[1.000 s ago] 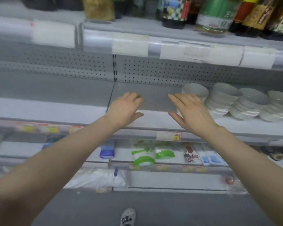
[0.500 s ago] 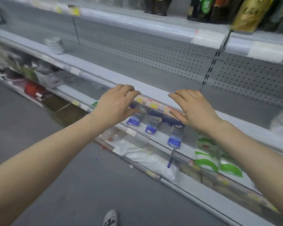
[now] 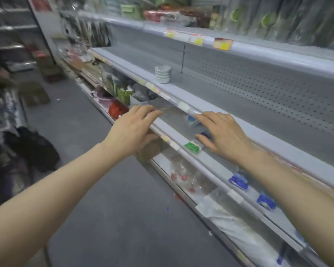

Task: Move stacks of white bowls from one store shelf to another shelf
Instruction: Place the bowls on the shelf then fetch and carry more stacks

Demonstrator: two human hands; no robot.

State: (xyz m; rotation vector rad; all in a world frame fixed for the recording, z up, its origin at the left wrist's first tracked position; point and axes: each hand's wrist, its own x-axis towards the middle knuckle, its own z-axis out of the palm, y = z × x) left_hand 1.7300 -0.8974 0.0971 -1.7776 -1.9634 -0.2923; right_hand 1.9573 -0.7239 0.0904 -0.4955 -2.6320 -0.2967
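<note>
Stack of white bowls (image 3: 163, 74), small and glossy, several nested one inside another, upright on the grey shelf (image 3: 229, 105) close to its front edge, farther along the aisle and well apart from both hands. Nothing but plain white on the sides, with thin grey shadow lines between the rims; top bowl open upward, its rim a little uneven in outline, exact shape lost to blur. Behind the stack, the perforated back panel (image 3: 258, 79); above it, an upper shelf (image 3: 278, 53) edged with yellow price tags (image 3: 198, 39). Left hand (image 3: 132, 130) palm down in front of the lower shelf (image 3: 177, 124), fingers straight and slightly spread, released, grasping nothing. Right hand (image 3: 225, 133) likewise palm down and released, fingers stretched out, fingertips just beside the front rail of the bowl shelf; contact with that rail impossible to tell. Just beside the right thumb, a green label (image 3: 192, 147) on the lower rail. Under the right forearm, blue packets (image 3: 238, 181) on a shelf below. Farther along, a red container (image 3: 117, 110) low down, and a dark bag (image 3: 37, 147) on the grey floor (image 3: 104, 189).
</note>
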